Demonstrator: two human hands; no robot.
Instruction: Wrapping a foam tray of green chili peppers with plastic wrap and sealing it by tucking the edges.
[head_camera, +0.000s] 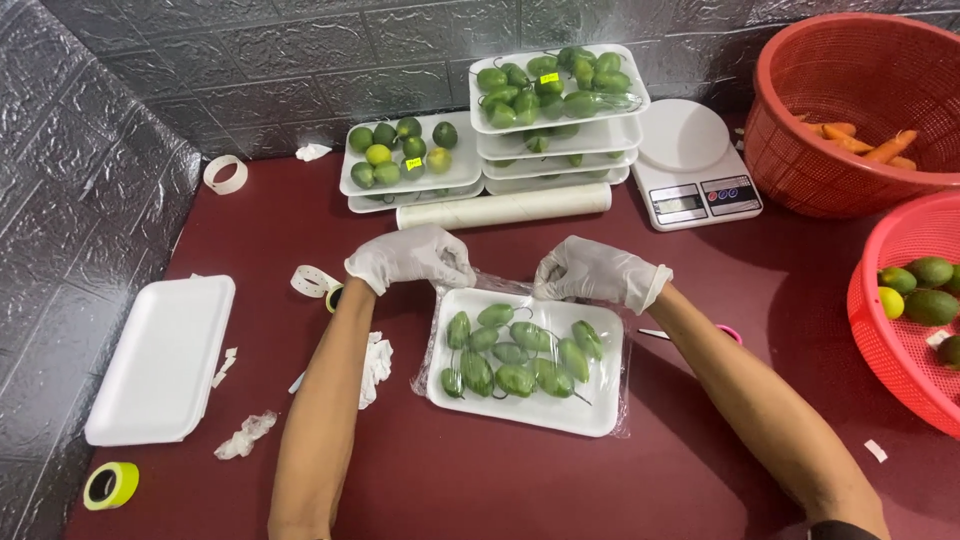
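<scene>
Broadly: dark red tabletop (500, 480) carries everything. Two red plastic mesh baskets at right, far one (850, 110) with carrots, near one (905, 330) with green and yellow citrus. Stacked white foam trays of green fruit (555, 135) at back, beside white digital kitchen scale (690, 165) (handy for weighing). One empty white foam tray (160, 355) at left. White foam tray of green chillies (525, 362), roughly ten, lies centre under clear cling film (500, 288). Gloved left hand (412, 258) and gloved right hand (592, 270) each pinch film at tray's far edge, fingers closed on it, seemingly pulling it taut.

I note matt white foam tray (590, 415) under glossy clear film (625, 385) — thin gloves (600, 270), smooth maroon tabletop (480, 480).
</scene>
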